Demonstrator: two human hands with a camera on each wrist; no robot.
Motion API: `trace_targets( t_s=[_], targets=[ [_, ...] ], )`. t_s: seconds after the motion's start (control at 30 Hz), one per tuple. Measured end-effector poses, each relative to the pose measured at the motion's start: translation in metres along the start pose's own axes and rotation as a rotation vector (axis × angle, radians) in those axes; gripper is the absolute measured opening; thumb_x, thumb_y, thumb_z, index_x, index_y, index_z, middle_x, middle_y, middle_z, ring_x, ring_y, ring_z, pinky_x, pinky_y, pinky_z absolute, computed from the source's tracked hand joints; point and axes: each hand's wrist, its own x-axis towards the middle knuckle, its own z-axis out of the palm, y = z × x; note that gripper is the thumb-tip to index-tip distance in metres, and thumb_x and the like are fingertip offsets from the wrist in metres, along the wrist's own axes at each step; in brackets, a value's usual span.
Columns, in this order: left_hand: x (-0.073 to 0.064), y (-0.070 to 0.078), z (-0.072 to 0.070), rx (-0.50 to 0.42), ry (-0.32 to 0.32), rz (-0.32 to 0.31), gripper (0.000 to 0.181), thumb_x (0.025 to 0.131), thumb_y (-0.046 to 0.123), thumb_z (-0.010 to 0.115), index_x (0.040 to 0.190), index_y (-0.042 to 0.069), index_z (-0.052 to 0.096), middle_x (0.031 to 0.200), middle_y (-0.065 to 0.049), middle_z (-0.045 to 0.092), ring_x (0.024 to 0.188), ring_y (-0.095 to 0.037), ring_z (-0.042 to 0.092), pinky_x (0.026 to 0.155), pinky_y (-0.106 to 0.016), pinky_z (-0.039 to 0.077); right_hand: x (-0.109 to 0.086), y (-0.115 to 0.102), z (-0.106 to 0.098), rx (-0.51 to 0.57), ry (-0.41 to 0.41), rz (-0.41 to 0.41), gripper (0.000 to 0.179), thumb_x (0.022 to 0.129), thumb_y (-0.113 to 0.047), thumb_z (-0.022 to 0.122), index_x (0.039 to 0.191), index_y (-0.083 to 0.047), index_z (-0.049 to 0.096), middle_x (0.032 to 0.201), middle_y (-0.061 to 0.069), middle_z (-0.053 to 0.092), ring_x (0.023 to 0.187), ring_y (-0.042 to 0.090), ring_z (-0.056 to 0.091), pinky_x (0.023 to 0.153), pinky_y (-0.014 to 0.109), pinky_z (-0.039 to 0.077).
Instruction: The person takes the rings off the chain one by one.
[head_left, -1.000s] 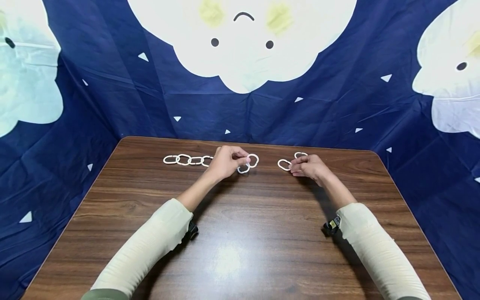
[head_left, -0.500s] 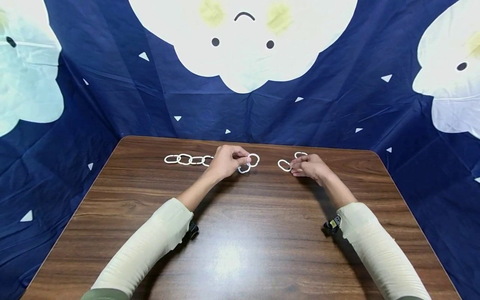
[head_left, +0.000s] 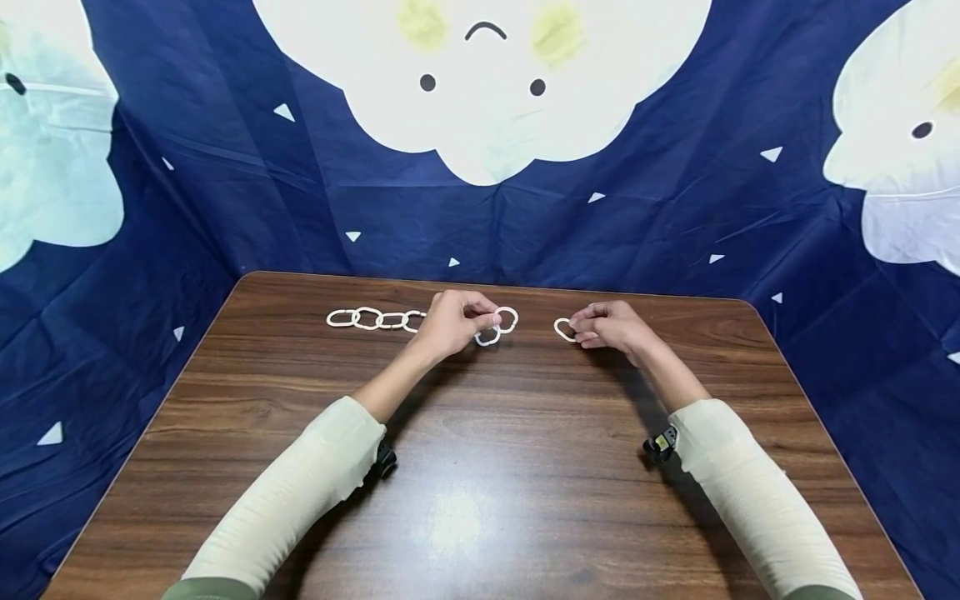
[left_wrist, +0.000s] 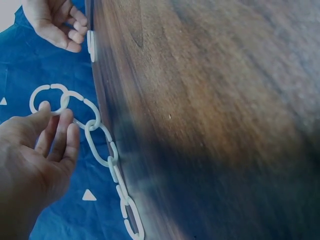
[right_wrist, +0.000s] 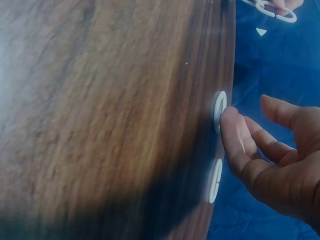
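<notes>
My left hand (head_left: 450,323) pinches the end link (left_wrist: 42,88) of a white plastic chain (head_left: 379,322) between thumb and fingers. That link is raised off the table, and the chain trails down behind the hand to lie leftward along the far side. My right hand (head_left: 609,325) is at a loose white link (right_wrist: 218,111) lying flat on the table. In the right wrist view its index fingertip meets that link's edge, while the thumb stands apart from it. A second loose link (right_wrist: 212,187) lies close by; the right hand hides it in the head view.
The brown wooden table (head_left: 480,433) has a rounded far edge close behind the links. A dark blue cloth (head_left: 525,242) with white clouds hangs behind and at both sides. Small wrist cameras (head_left: 660,444) sit under both cuffs.
My right hand has shifted slightly left, over more of the nearer loose link, and now covers the farther one in the head view. The left hand has kept its pinch in place.
</notes>
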Motion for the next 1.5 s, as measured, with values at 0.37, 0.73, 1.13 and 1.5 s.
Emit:
trace_targets(
  t_s=[0.37,0.73,1.13,1.5],
  targets=[
    [0.001,0.0,0.001,-0.008,-0.006,0.005,0.015,0.1,0.018,0.088,0.111,0.007,0.088,0.108,-0.007,0.088,0.096,-0.023,0.079,0.09,-0.038,0.062,-0.001,-0.015,0.014,-0.051,-0.009,-0.082,0.039,0.109,-0.013,0.074,0.141,0.009,0.069,0.127,0.021,0.079,0.101,0.018,0.079,0.099,0.036,0.067],
    [0.003,0.001,0.004,-0.029,0.006,0.015,0.018,0.098,0.016,0.09,0.112,0.005,0.087,0.109,-0.009,0.088,0.098,-0.026,0.081,0.09,-0.039,0.064,0.001,-0.022,0.024,-0.032,-0.021,-0.165,0.042,0.105,-0.012,0.08,0.138,0.012,0.07,0.119,0.015,0.084,0.094,0.017,0.082,0.092,0.033,0.068],
    [0.002,0.001,0.005,-0.063,0.026,0.003,0.02,0.097,0.018,0.091,0.112,0.004,0.088,0.109,-0.01,0.088,0.097,-0.025,0.082,0.087,-0.034,0.062,0.006,-0.028,0.043,0.026,-0.023,-0.285,0.043,0.099,-0.003,0.085,0.136,0.015,0.072,0.105,0.004,0.085,0.091,0.004,0.078,0.102,0.044,0.067],
    [0.003,-0.002,0.003,-0.053,0.032,-0.002,0.013,0.099,0.018,0.089,0.108,0.008,0.089,0.104,-0.008,0.088,0.092,-0.02,0.078,0.082,-0.028,0.057,0.009,-0.032,0.058,-0.058,-0.009,-0.386,0.032,0.1,-0.009,0.086,0.129,0.001,0.082,0.111,0.011,0.086,0.093,0.005,0.075,0.09,0.023,0.064]
  ],
)
